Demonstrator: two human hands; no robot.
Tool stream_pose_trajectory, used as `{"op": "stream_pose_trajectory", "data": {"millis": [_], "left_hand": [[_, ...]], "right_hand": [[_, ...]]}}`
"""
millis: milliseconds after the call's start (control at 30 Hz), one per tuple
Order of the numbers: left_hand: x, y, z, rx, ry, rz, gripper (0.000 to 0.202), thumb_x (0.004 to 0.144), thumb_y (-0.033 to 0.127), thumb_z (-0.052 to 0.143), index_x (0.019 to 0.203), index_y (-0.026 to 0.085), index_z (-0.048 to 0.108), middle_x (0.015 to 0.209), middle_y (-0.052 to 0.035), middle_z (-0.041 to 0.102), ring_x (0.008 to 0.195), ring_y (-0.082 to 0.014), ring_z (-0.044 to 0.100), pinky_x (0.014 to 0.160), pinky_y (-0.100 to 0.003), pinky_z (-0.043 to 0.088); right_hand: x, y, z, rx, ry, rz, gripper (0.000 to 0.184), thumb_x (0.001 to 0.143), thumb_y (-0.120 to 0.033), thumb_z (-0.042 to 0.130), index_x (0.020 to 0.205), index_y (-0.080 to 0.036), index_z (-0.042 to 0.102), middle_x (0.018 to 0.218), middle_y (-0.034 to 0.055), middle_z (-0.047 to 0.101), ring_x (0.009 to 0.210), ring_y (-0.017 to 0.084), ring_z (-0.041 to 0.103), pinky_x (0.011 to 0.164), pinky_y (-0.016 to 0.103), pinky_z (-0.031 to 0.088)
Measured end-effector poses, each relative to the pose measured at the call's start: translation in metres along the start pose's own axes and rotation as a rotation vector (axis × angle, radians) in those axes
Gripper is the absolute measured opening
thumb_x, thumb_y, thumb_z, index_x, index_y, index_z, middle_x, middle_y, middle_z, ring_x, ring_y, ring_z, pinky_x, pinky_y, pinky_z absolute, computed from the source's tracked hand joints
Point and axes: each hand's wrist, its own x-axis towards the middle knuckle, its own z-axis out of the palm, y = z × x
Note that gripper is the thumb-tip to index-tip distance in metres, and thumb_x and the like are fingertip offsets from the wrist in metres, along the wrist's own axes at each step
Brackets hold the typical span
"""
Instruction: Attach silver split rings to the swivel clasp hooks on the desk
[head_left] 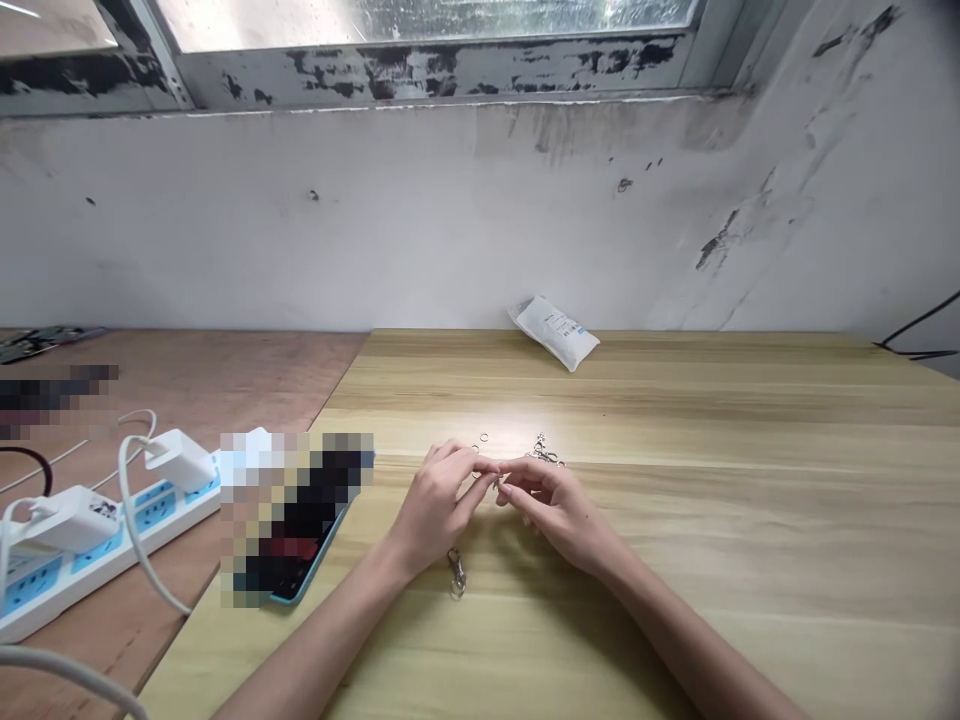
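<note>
Fingertips of my left hand [444,495] and my right hand [551,503] meet over the wooden table, both closed in a pinch. Between them is a small metal ring [496,481], mostly covered by the fingers. A silver lobster clasp with a ring [457,575] lies on the table just below my left hand. Behind my right hand sits a small pile of silver clasps [544,452], partly hidden by it. A loose metal ring [484,437] rests beyond my fingertips, with another partly visible beside my left hand.
A phone with a teal edge [319,550], partly pixelated, lies left of my left arm. Farther left, a white power strip [142,535] holds plugged-in chargers and cables. A white packet [559,333] lies at the back near the wall.
</note>
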Motion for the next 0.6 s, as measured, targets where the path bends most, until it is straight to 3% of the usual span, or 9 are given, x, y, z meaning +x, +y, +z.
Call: {"op": "stream_pose_trajectory", "data": {"millis": [233, 367, 600], "left_hand": [[0.0013, 0.0054, -0.0016, -0.223, -0.019, -0.111, 0.007, 0.089, 0.021, 0.06, 0.086, 0.021, 0.066, 0.089, -0.0018, 0.068, 0.09, -0.0182, 0.059, 0.084, -0.034, 0.046], [0.0019, 0.0081, -0.0017, -0.338, -0.098, -0.166, 0.004, 0.085, 0.022, 0.065, 0.082, 0.021, 0.068, 0.094, -0.0026, 0.067, 0.093, -0.0174, 0.062, 0.088, -0.034, 0.049], [0.0027, 0.0082, 0.0002, -0.348, -0.132, -0.215, 0.011, 0.084, 0.025, 0.064, 0.076, 0.02, 0.07, 0.089, -0.0046, 0.065, 0.087, -0.0177, 0.062, 0.082, -0.034, 0.051]], "right_hand": [[-0.0002, -0.001, -0.0062, -0.139, 0.1, -0.04, 0.026, 0.092, -0.04, 0.054, 0.091, -0.019, 0.069, 0.08, 0.0036, 0.064, 0.068, 0.013, 0.053, 0.059, 0.026, 0.041], [-0.003, -0.0025, -0.0083, -0.135, 0.055, -0.092, 0.024, 0.094, -0.039, 0.051, 0.087, -0.019, 0.063, 0.091, 0.0046, 0.06, 0.074, 0.014, 0.052, 0.061, 0.025, 0.042], [-0.0044, -0.0023, -0.0021, -0.221, 0.037, -0.074, 0.02, 0.094, -0.033, 0.05, 0.083, -0.018, 0.059, 0.077, 0.0012, 0.061, 0.058, 0.01, 0.046, 0.053, 0.023, 0.037]]}}
